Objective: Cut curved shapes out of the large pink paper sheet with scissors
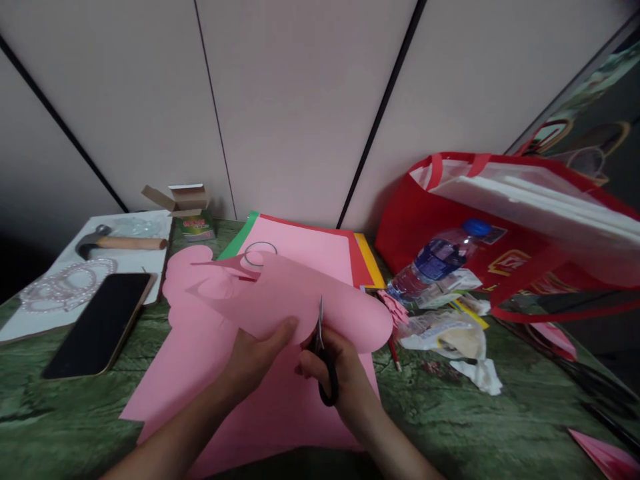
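Scissors [321, 327] at curled pink paper [270, 303]

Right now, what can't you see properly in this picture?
In the head view:
- Left hand: most fingers are hidden under the pink paper.
- Scissors: the paper seems to hide one blade.
- Bottle label: its small writing is too blurred to read.
- Red bag: cut off by the right edge.

Smooth, matt paper [280, 293] is seen at the centre. The scissors [320, 333] are bladed in metal and handled in dark, plastic-looking material. At far left, the hammer [135, 243] is fitted with a smooth wooden handle and metal head; the phone [100, 327] is faced in glossy black. At right, the bottle [435, 257] is formed of clear, shiny plastic.
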The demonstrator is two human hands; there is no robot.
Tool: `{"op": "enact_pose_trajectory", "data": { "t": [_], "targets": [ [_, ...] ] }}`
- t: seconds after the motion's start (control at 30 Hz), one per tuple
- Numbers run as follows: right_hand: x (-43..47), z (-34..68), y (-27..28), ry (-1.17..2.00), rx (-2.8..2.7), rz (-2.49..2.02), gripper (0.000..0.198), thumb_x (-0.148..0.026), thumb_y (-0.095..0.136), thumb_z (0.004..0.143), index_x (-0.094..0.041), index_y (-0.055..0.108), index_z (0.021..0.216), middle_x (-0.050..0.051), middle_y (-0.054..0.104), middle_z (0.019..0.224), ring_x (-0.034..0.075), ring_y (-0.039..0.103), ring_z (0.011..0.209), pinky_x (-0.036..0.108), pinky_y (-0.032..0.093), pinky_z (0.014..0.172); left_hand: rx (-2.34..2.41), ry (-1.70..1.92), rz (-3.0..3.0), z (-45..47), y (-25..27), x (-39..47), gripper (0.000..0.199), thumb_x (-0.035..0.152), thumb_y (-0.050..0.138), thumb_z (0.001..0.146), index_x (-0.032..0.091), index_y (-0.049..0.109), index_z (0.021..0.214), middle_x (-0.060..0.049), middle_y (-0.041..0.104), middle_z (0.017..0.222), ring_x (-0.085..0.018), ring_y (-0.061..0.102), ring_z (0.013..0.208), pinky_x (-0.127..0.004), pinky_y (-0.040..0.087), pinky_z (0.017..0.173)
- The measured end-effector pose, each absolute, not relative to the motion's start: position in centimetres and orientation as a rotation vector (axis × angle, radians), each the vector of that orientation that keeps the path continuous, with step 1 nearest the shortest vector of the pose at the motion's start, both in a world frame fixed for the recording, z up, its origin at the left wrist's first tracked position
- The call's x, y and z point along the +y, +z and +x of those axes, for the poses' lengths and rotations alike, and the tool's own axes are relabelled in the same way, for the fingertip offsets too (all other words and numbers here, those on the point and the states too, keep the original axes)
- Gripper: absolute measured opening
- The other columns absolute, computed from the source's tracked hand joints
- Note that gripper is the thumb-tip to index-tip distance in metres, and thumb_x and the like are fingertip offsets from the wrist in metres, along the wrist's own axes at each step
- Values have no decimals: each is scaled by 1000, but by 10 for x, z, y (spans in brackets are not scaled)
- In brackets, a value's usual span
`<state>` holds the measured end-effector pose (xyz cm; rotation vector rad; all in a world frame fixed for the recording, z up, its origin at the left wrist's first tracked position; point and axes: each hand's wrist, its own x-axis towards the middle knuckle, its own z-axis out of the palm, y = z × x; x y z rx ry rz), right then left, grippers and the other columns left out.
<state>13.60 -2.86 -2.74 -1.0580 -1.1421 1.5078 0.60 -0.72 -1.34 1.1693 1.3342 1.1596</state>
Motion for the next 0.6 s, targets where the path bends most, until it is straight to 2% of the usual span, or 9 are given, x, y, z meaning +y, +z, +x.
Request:
{"op": "enact_pose_trajectory", "data": {
  "t": [0.07,0.17,0.4,0.6],
  "targets": [
    [-29,137,-28,1506,-1138,-1026,25,-37,67,66,-17,53,71,-4,49,60,11,47,55,25,38,54,1311,1164,1183,5,-16,-7,18,29,60,72,16,66,82,-5,71,83,-21,65,82,-32,52,72],
    [-29,138,-30,1511,-1134,-996,24,-35,67,67,-17,54,74,-4,49,62,11,46,57,26,37,56,1299,1145,1193,4,-17,-7,19,29,59,73,15,66,84,-6,71,85,-22,64,85,-34,52,75],
    [-27,139,-27,1489,-1193,-1019,28,-35,70,64,-18,47,66,-6,38,56,9,30,51,23,25,47,1399,1140,1172,3,-15,-7,33,32,63,70,15,62,98,-10,70,94,-27,61,96,-42,49,83],
    [-28,139,-25,1480,-1220,-1072,31,-40,70,61,-19,48,68,-5,39,58,10,31,52,24,26,47,1367,1120,1160,4,-11,-8,28,29,62,71,17,62,96,-9,69,98,-26,61,96,-38,50,82]
  ]
}}
